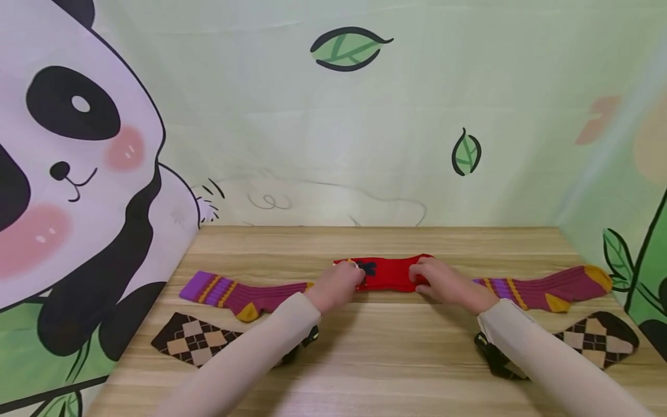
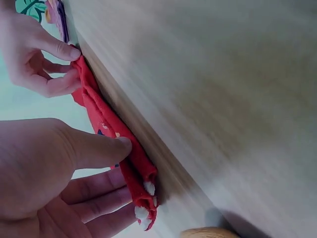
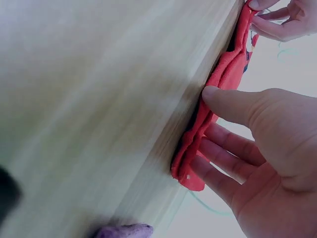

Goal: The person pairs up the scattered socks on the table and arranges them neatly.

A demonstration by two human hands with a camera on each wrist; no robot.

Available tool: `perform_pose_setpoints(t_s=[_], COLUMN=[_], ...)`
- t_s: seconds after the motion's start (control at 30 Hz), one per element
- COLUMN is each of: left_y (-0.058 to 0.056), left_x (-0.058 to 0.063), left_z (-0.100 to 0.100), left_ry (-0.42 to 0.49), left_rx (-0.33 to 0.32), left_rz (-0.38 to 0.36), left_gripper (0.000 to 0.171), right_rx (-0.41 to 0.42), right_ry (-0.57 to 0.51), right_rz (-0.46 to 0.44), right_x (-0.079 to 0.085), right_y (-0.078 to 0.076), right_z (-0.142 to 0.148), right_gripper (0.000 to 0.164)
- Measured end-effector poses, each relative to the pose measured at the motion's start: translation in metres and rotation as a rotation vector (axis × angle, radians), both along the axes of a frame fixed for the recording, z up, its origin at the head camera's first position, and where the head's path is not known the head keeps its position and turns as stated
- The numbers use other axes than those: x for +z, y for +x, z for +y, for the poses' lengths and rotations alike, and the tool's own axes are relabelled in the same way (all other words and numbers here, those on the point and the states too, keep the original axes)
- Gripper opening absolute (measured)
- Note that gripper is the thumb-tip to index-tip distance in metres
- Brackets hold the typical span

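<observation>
Head view: a panda-printed backdrop (image 1: 250,116) stands behind a wooden table (image 1: 385,370). Argyle socks (image 1: 195,341) lie at either side, partly hidden by the sleeves (image 1: 255,353); beyond them lie maroon-and-purple socks (image 1: 245,294). Between those, toward the table's far edge, is the red sock (image 1: 391,275), perhaps two layered together. The left hand (image 1: 337,285) pinches its white-trimmed end; the right hand (image 1: 445,284) pinches it near the other end.
</observation>
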State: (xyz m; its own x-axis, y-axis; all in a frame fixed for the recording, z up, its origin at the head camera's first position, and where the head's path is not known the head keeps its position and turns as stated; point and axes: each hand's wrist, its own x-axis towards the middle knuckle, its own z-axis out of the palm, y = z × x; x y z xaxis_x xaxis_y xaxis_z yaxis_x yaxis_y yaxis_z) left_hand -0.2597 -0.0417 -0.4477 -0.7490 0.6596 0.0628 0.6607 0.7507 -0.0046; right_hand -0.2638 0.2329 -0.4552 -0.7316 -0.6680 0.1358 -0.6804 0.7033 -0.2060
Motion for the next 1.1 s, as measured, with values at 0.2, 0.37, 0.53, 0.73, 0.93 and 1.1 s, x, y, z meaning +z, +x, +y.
perform_pose_setpoints(t_s=[0.2,0.37,0.53,0.73,0.93,1.1], left_y=[-0.008,-0.015,-0.021,-0.031,-0.042,-0.049], left_x=[0.000,-0.002,-0.003,-0.006,-0.008,-0.009], left_z=[0.003,0.003,0.002,0.001,0.002,0.003], left_ry=[-0.019,0.011,0.037,0.008,-0.025,-0.029], left_rx=[0.042,0.066,0.064,0.097,0.178,0.215], left_rz=[-0.034,-0.073,-0.077,-0.068,-0.113,-0.140], left_gripper=[0.010,0.017,0.017,0.017,0.025,0.028], right_rx=[-0.016,-0.025,-0.073,-0.112,-0.143,-0.165], right_ry=[-0.018,-0.022,-0.015,-0.014,-0.023,-0.026], right_rz=[0.000,-0.007,-0.075,-0.118,-0.148,-0.161], right_x=[0.002,0.000,0.000,0.000,-0.002,-0.004], right_y=[-0.010,-0.019,-0.025,-0.031,-0.038,-0.045], right_z=[-0.001,0.002,0.004,0.003,0.002,0.001], right_gripper=[0.022,0.015,0.022,0.030,0.033,0.034])
